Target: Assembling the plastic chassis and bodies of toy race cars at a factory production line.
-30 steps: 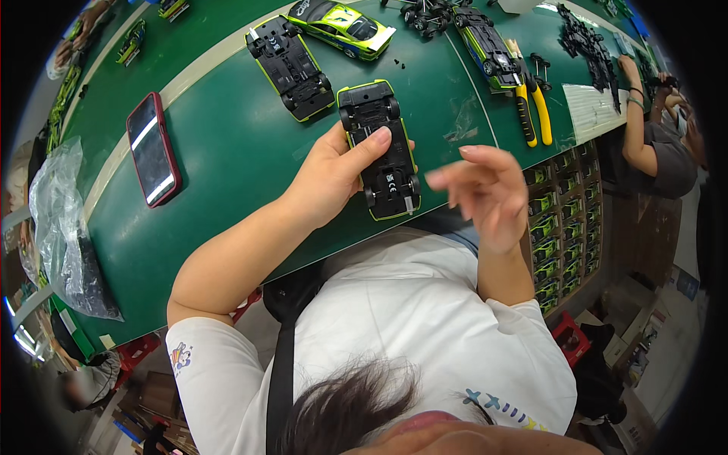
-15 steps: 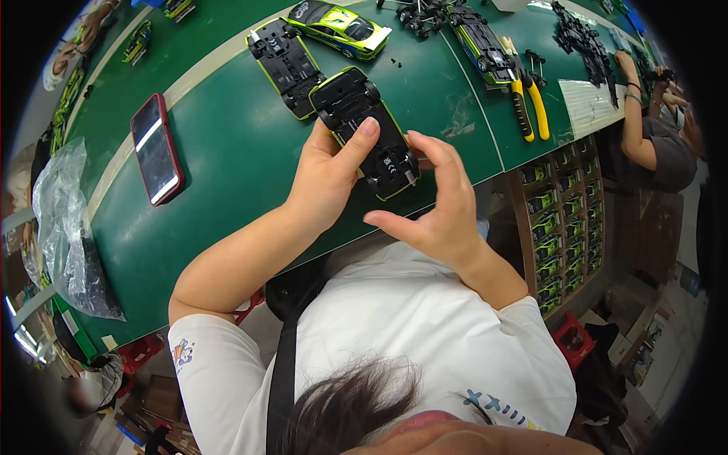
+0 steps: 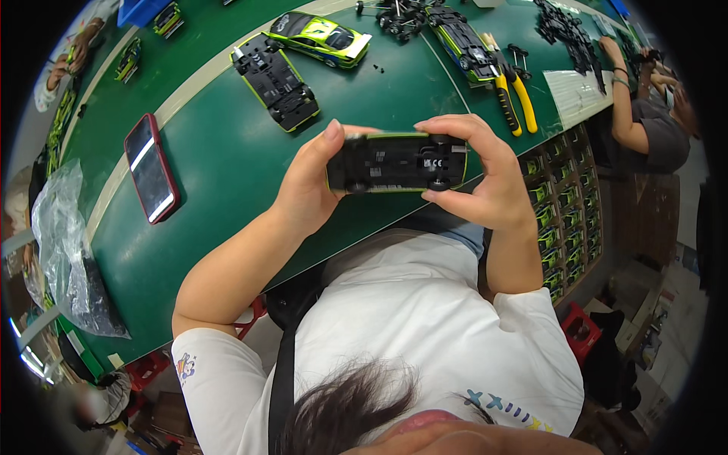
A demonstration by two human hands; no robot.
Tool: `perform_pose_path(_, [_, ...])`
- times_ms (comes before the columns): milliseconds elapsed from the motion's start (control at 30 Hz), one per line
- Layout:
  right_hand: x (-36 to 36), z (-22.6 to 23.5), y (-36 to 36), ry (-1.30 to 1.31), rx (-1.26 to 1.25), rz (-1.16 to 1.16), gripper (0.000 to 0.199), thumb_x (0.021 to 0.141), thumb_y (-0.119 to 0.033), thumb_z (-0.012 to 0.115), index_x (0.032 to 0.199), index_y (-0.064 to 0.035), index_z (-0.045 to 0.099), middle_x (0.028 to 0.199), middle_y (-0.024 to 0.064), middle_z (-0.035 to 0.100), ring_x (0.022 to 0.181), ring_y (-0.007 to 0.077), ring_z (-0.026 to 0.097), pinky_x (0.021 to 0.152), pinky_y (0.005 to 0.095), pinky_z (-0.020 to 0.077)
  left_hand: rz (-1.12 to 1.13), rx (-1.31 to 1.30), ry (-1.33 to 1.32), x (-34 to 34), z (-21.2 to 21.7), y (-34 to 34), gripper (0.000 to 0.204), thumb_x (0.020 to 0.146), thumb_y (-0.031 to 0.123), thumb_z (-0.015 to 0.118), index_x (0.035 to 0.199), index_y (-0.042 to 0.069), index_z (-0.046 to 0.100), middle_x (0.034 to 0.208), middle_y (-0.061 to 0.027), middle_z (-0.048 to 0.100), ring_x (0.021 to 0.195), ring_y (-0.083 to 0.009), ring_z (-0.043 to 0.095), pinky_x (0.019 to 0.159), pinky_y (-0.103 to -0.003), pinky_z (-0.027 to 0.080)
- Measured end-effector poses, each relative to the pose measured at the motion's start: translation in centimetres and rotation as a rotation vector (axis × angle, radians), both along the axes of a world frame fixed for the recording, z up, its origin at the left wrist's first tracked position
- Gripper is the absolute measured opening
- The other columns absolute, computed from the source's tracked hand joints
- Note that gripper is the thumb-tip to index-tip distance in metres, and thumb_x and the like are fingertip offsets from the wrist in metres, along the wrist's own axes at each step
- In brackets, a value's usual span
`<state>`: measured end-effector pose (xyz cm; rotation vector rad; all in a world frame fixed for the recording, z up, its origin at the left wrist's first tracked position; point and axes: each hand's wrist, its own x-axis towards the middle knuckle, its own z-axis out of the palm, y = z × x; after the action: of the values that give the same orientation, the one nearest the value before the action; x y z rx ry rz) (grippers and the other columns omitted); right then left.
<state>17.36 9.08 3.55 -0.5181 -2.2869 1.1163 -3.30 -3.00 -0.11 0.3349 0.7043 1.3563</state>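
Note:
A toy car [image 3: 398, 162] is held level above the near edge of the green table, its black underside with wheels turned up. My left hand [image 3: 311, 168] grips one end, thumb along the edge. Around the other end, my right hand [image 3: 489, 171] closes with fingers on the far side and thumb on the near side. Beyond them a second toy car [image 3: 277, 83] lies upside down. Touching its far end, a green and black toy car [image 3: 322, 39] stands on its wheels. Farther right rests another overturned toy car [image 3: 460, 44], beside yellow-and-black pliers [image 3: 516, 102].
On the green table [image 3: 220, 250] lie a red-cased phone [image 3: 152, 168] and a clear plastic bag [image 3: 68, 243] at left. Black chassis parts [image 3: 570, 38] and wheel axles [image 3: 398, 19] sit at the far right. A divided tray of cars [image 3: 565, 216] stands below the edge. Co-workers' arms [image 3: 628, 106] show at right.
The held toy car has turned from slanting to level and moved nearer to me. My right hand, loosely beside it before, now grips its right end.

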Motion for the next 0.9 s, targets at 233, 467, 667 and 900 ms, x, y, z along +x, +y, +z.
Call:
perform_pose_path(233, [0.1,0.4,1.7,-0.049,-0.121,0.343,0.065,0.054,-0.012,0.079,0.116,0.0003,0.061,0.115,0.0124,0.065,0.107,0.0255,0.057,0.095,0.0371,0.0424,-0.341,-0.004,0.329,0.2,1.1,0.1,0.042,0.089,0.017,0.068,0.123,-0.005,0.057,0.107,-0.0107,0.067,0.093,-0.0124,0.064,0.084,-0.028,0.051])
perform_pose_path(467, [-1.7,-1.8,-1.5,0.183,-0.651,0.01,0.062,0.077,-0.007,0.077,0.131,0.0014,0.049,0.128,0.0129,0.056,0.114,0.0171,0.056,0.097,0.0307,0.0457,-0.208,-0.033,0.267,1.1,0.1,0.0,0.046,0.089,0.014,0.069,0.126,-0.007,0.051,0.106,-0.0087,0.065,0.09,-0.0109,0.063,0.079,-0.026,0.053])
perform_pose_path(667, [-2.5,-2.0,-2.2,0.133,-0.703,-0.109,0.046,0.084,-0.006,0.07,0.126,0.0019,0.054,0.105,0.0099,0.066,0.096,0.0147,0.063,0.084,0.0271,0.0509,-0.13,-0.035,0.291,1.9,-0.2,-0.4,0.041,0.092,0.016,0.065,0.122,-0.004,0.046,0.103,-0.0048,0.06,0.091,-0.0084,0.061,0.076,-0.025,0.052])
perform_pose_path(900, [-3.0,-2.1,-2.4,0.14,-0.615,-0.074,0.041,0.085,-0.006,0.068,0.124,-0.0017,0.057,0.11,0.0066,0.065,0.097,0.0118,0.062,0.085,0.0266,0.05,-0.159,-0.032,0.3,1.9,0.1,-0.4,0.035,0.094,0.02,0.063,0.118,-0.002,0.049,0.099,-0.0035,0.06,0.086,-0.0069,0.059,0.073,-0.025,0.05])
